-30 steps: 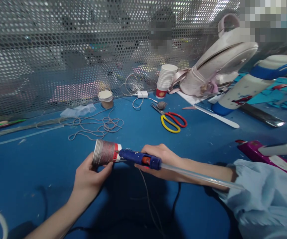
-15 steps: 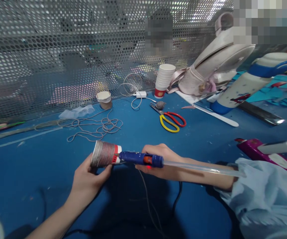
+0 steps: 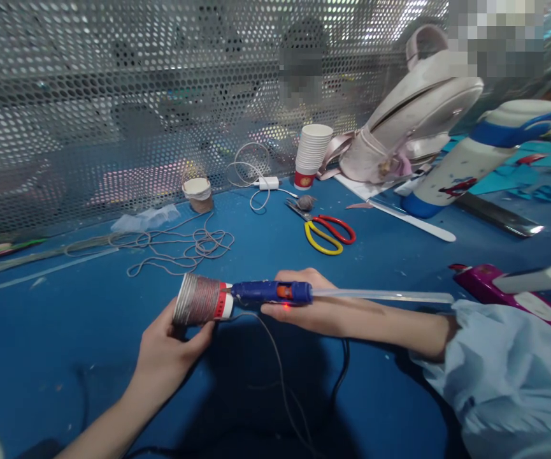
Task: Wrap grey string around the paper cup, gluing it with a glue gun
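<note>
Tipped on its side, a paper cup (image 3: pixel 199 299) wrapped in greyish-pink cord sits in the fingers of my left hand (image 3: pixel 170 350). A red and white band of the cup shows bare at its right end. My right hand (image 3: pixel 318 312) grips a blue hot glue gun (image 3: pixel 270 292), a clear glue stick (image 3: pixel 380 295) jutting from its back. The gun's nozzle is at the red band, close to the edge of the cord winding; whether it touches, I cannot tell. A loose strand of cord (image 3: pixel 278 357) trails from the cup toward me.
Behind my hands lie loose coiled cord (image 3: pixel 203 243), scissors (image 3: pixel 325 233) and a white cable adapter (image 3: pixel 268 183). A stack of paper cups (image 3: pixel 312 156), a pale backpack (image 3: pixel 399 121) and a bottle (image 3: pixel 466 166) stand farther back. A magenta glue gun (image 3: pixel 485 285) lies right, before a perforated metal screen (image 3: pixel 113 127).
The glue gun has tilted and its nozzle has moved slightly up along the red band. The glue stick's back end has swung upward. My left hand holds the cup in nearly the same place.
</note>
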A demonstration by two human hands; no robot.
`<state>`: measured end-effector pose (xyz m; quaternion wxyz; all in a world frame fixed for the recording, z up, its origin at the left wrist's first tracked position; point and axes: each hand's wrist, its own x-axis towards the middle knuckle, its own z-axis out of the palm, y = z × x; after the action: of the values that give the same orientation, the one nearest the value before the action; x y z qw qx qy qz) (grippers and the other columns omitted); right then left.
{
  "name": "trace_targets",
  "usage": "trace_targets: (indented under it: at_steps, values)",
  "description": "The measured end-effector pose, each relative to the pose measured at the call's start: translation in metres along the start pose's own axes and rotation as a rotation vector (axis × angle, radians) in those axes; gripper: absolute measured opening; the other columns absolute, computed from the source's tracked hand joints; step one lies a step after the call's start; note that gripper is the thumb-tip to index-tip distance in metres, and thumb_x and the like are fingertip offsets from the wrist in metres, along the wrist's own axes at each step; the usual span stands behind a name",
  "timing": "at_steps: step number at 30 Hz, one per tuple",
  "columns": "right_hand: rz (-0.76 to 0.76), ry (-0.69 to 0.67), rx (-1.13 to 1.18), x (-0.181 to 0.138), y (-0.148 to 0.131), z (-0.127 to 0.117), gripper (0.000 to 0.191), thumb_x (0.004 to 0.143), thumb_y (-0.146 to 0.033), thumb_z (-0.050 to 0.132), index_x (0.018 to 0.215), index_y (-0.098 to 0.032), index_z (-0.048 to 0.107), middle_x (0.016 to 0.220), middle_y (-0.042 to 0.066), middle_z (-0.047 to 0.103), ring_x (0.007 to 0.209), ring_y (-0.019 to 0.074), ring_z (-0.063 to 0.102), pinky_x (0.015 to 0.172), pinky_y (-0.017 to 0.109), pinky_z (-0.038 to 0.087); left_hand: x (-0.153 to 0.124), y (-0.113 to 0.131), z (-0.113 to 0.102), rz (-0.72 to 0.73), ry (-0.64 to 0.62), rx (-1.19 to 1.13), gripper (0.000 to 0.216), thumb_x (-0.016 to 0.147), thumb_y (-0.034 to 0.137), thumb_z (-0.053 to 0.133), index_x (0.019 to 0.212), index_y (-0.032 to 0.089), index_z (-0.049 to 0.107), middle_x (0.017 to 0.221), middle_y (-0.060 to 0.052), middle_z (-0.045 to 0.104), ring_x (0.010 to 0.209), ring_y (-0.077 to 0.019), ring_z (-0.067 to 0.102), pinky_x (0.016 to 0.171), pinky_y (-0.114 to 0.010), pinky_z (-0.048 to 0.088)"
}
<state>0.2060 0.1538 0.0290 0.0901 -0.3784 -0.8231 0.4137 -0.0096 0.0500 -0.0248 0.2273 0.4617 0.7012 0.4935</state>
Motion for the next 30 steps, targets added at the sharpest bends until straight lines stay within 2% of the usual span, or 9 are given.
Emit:
trace_targets:
  at_steps: [7,14,22,26,30]
  values:
    - [-0.008,-0.027,-0.005,-0.001,0.001,0.004,0.027,0.076,-0.045,0.06,0.072,-0.019,0.057,0.066,-0.002,0.055,0.058,0.0093,0.048,0.053,0.021,0.033,-0.001,0.003,0.0,0.012,0.002,-0.016,0.023,0.058,0.027,0.071,0.079,0.018,0.069,0.069,0.001,0.072,0.062,-0.0148,0.067,0.062,-0.021,0.054]
    - [0.101,-0.042,0.009,0.001,-0.004,-0.005,0.033,0.075,-0.05,0.062,0.069,-0.018,0.055,0.065,-0.003,0.053,0.057,0.0089,0.045,0.052,0.021,0.033,-0.001,0.006,0.0,0.019,0.0,0.036,0.023,0.06,0.028,0.07,0.081,0.018,0.068,0.071,0.0,0.073,0.064,-0.0164,0.068,0.061,-0.022,0.055]
    - [-0.048,-0.07,0.0,-0.002,-0.001,0.001,0.023,0.077,-0.04,0.062,0.072,-0.018,0.057,0.066,-0.002,0.055,0.057,0.0087,0.045,0.051,0.021,0.033,-0.001,0.01,0.001,-0.029,0.03,-0.011,0.024,0.056,0.029,0.073,0.078,0.018,0.068,0.069,-0.001,0.072,0.062,-0.0174,0.068,0.062,-0.025,0.056]
    - [0.018,0.005,0.137,0.004,0.002,-0.002,0.026,0.075,-0.043,0.064,0.07,-0.018,0.057,0.063,-0.003,0.056,0.055,0.0092,0.047,0.05,0.021,0.034,-0.001,0.01,0.001,-0.056,0.043,-0.015,0.022,0.055,0.029,0.073,0.073,0.018,0.067,0.061,0.001,0.068,0.055,-0.0159,0.064,0.056,-0.024,0.054]
    - [0.079,0.062,0.161,0.023,0.012,-0.007,0.032,0.083,-0.048,0.054,0.076,-0.018,0.064,0.069,-0.001,0.062,0.057,0.0098,0.049,0.053,0.023,0.036,0.0,0.008,0.001,-0.043,0.026,-0.006,0.021,0.056,0.03,0.073,0.071,0.019,0.066,0.058,0.002,0.066,0.053,-0.0147,0.061,0.053,-0.023,0.052]
